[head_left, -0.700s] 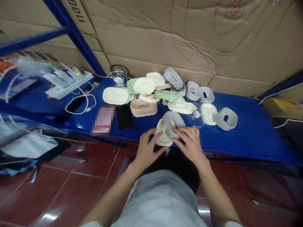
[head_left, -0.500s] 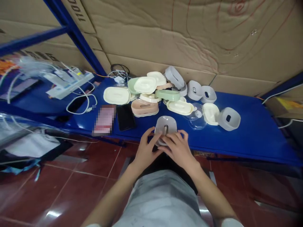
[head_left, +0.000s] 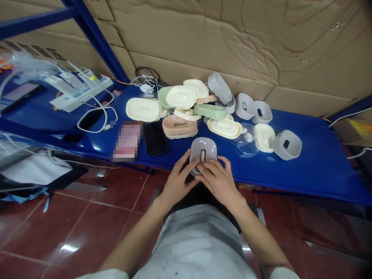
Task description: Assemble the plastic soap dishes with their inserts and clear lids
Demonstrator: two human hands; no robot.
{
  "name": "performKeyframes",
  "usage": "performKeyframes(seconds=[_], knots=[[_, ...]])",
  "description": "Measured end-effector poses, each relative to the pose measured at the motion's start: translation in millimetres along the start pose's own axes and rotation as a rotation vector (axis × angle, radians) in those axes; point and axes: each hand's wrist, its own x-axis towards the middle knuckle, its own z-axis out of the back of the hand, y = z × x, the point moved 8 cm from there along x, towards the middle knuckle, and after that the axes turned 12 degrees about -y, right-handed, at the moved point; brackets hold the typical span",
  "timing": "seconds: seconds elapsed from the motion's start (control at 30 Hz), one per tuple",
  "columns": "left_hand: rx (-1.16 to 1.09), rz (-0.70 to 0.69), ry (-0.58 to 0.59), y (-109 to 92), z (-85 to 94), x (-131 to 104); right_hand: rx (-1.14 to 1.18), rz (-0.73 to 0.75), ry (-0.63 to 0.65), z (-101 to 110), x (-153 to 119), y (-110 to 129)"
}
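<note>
At the front edge of the blue table, a glossy grey plastic soap dish (head_left: 204, 144) with a slot in its middle sits between my hands. My left hand (head_left: 180, 180) grips its left side, the fingers bent over the near rim. From the right, my right hand (head_left: 216, 176) wraps the other side, with fingertips reaching in near the slot. The near end of the dish is hidden by my fingers. Just beyond it lies a pink soap dish (head_left: 180, 127) with a slot, stacked on a pale piece.
Cream trays (head_left: 180, 97), a green dish (head_left: 210, 111) and clear lids (head_left: 246, 145) pile up on the table (head_left: 319, 162). Grey dishes (head_left: 287, 145) stand right. A black phone (head_left: 155, 138) and a power strip (head_left: 83, 95) with cables are left. Cardboard (head_left: 186, 38) walls the back.
The camera view has shifted slightly, and the things on the table appear a little higher. Both hands stay on the grey soap dish, with only slight finger movement.
</note>
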Motion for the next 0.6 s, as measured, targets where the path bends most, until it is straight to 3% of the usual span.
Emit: performKeyframes(seconds=[0.23, 0.43, 0.53, 0.6], knots=[[-0.027, 0.003, -0.06, 5.8, 11.8, 1.0, -0.03, 0.016, -0.018, -6.1, 2.3, 6.2], [0.001, -0.024, -0.028, 3.7, 7.6, 1.4, 0.11, -0.019, 0.054, -7.5, -9.1, -3.7], [0.02, -0.024, -0.015, 0.7, 5.1, 3.0, 0.192, -0.03, 0.094, 1.4, -17.9, -19.5], [0.011, -0.018, -0.01, -1.0, 3.3, 3.8, 0.153, -0.109, 0.054, 15.4, -19.0, -46.5]])
